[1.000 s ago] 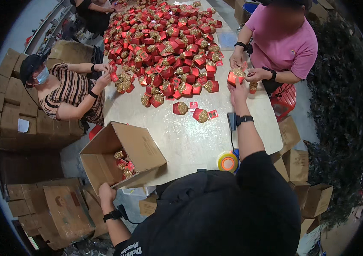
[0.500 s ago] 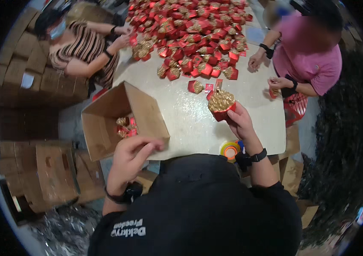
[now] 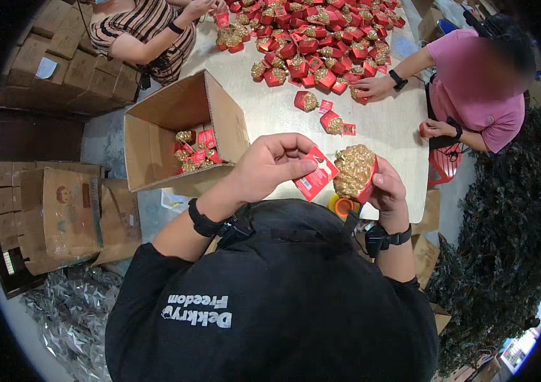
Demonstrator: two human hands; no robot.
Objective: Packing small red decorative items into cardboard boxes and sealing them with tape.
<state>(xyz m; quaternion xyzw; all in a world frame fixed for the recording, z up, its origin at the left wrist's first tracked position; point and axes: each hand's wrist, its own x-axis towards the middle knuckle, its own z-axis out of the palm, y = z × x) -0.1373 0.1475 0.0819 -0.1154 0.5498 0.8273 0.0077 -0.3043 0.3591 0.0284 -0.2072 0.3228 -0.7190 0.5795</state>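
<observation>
My right hand point(image 3: 390, 191) grips an ornament point(image 3: 354, 169) with a red, box-like base and a lumpy gold glitter top, tilted over the near part of the table. Pinched between the thumb and fingers of my left hand point(image 3: 263, 167) is a red hang tag point(image 3: 313, 177) with white print, right beside the gold top. Any string joining tag and ornament is too small to make out. Just beyond my hands lie a tagged ornament point(image 3: 331, 122) and another ornament point(image 3: 306, 100) of the same kind.
An open cardboard carton point(image 3: 229, 124) at left holds several tagged ornaments point(image 3: 197, 156). A large heap of ornaments point(image 3: 321, 44) covers the far part of the pale table point(image 3: 270, 111). Co-workers are at far left and right. Tape rolls point(image 3: 345, 206) sit near my right wrist.
My left hand has come from beside the carton to the ornament and taken hold of its tag. The ornament is lower and nearer. The right co-worker's hand has reached to the heap.
</observation>
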